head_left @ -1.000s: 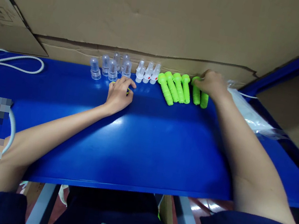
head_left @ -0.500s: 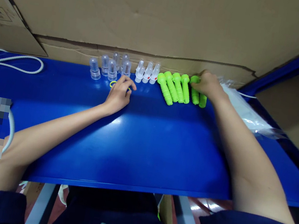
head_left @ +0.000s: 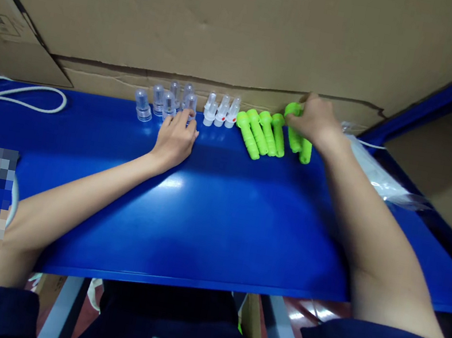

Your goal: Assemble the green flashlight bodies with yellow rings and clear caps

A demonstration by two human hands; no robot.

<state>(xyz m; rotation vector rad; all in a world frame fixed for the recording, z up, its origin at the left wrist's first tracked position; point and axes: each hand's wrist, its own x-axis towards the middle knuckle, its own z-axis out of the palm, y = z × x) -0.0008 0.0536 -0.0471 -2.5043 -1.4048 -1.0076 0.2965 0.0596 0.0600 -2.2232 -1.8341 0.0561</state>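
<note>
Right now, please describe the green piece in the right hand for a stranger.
At the back of the blue table lies a row of green pegs. The green piece is fifth from the left, the only one whose head the right hand clasps.

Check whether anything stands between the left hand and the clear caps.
Nothing visible does: the left hand lies on the blue table, fingertips at the nearest clear caps; the white pieces stand off to one side.

White cable [head_left: 63,101] (looped), cardboard wall [head_left: 235,19], plastic bag [head_left: 378,172]
</note>
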